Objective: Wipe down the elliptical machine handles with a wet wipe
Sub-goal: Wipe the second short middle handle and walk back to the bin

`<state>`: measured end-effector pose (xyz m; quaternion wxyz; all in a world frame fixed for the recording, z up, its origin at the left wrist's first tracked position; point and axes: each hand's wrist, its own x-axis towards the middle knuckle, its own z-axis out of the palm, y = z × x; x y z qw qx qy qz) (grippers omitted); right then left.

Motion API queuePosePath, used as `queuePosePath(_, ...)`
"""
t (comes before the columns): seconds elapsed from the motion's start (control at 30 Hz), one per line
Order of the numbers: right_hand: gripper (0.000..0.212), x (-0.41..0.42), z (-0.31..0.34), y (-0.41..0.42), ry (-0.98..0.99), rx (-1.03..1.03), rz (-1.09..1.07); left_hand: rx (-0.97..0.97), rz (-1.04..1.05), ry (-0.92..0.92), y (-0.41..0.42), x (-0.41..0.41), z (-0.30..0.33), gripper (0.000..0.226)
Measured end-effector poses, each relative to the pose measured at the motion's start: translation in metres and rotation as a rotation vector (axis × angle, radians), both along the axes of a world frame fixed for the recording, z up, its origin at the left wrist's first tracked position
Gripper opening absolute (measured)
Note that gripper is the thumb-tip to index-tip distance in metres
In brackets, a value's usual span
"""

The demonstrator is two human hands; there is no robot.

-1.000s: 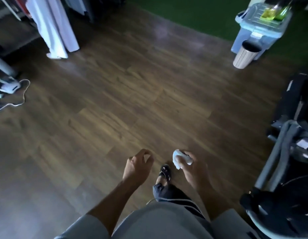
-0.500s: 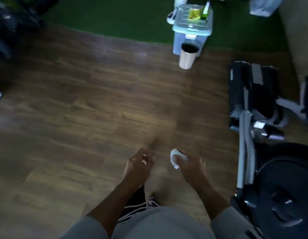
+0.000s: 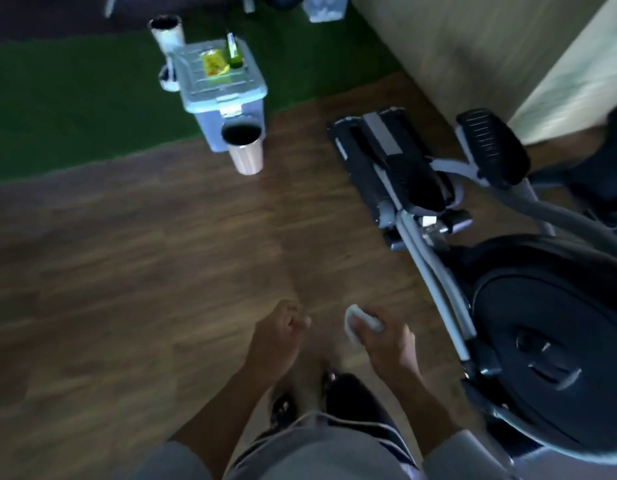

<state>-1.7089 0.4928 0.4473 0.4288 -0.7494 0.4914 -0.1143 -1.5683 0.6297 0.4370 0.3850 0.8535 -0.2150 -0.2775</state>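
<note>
1. Elliptical stands on the right of our view, a dark flywheel housing nearest us, grey bars running up from it to two black pedals farther off. Its handles are out of frame.
2. Wooden floor fills most of the view, with a green mat beyond it at the top left and a pale wall at the top right.
3. We see a light blue box sitting on the mat's edge, its lid shut, with a yellow packet and a small green bottle on top.
4. A cup stands on the floor just in front of the box; a second cup stands behind it.
5. Our left hand hangs low in the middle, its grip loosely curled on nothing, thumb near the fingertips.
6. Our right hand is just beside it, near the elliptical's base but apart from it, its grip clamped on the wipe.
7. Wipe is a small white wad, sticking out between the right thumb and fingers, well apart from any part of the machine.
8. Motion blur softens the whole scene, so finer detail is lost.
</note>
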Motion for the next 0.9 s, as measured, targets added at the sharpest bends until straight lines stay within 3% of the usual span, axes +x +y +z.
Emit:
queuePosePath(0.23, 0.004, 0.041, -0.007, -0.088, -0.039, 0.09, -0.151, -0.017, -0.162, 0.046, -0.109, 0.059, -0.016, 0.021)
queuePosePath(0.4, 0.012, 0.063, 0.01, -0.164, -0.05, 0.093, -0.206, -0.025, -0.279, 0.106, -0.196, 0.097, -0.009, 0.012)
queuePosePath(0.47, 0.014, 0.071, 0.026, -0.197, -0.087, 0.083, -0.256, -0.082, -0.22, 0.15, -0.243, 0.104, -0.009, 0.021)
queuePosePath(0.63, 0.014, 0.074, 0.052, -0.265, -0.132, 0.002, -0.384, -0.235, -0.402, 0.284, -0.345, 0.094, 0.019, 0.038)
queuePosePath(0.73, 0.018, 0.07, 0.066, -0.301, -0.137, 0.002, -0.496, -0.348, -0.532, 0.199, -0.401, 0.099, 0.027, 0.036)
queuePosePath(0.9, 0.018, 0.062, 0.108, -0.365, -0.15, -0.14, -0.724, -0.334, -0.874, 0.036, -0.509, 0.109, 0.071, 0.026)
